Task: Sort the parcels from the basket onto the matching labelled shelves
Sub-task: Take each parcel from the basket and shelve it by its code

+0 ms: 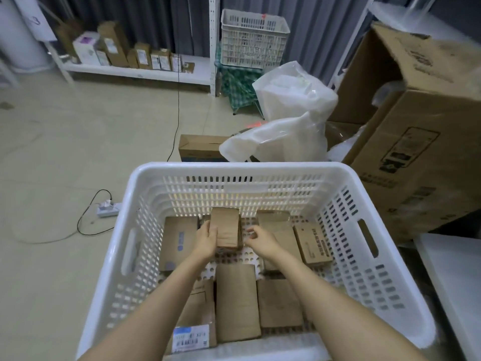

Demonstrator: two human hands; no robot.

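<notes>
Inside the white basket, the left hand grips the left edge of a small brown parcel, its long axis pointing away. Just right, the right hand hovers loosely curled, holding nothing. Far ahead-left stands a shelf.

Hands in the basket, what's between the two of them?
A small brown parcel sits between the left hand, which holds its edge, and the right hand. The head view shows it.
</notes>
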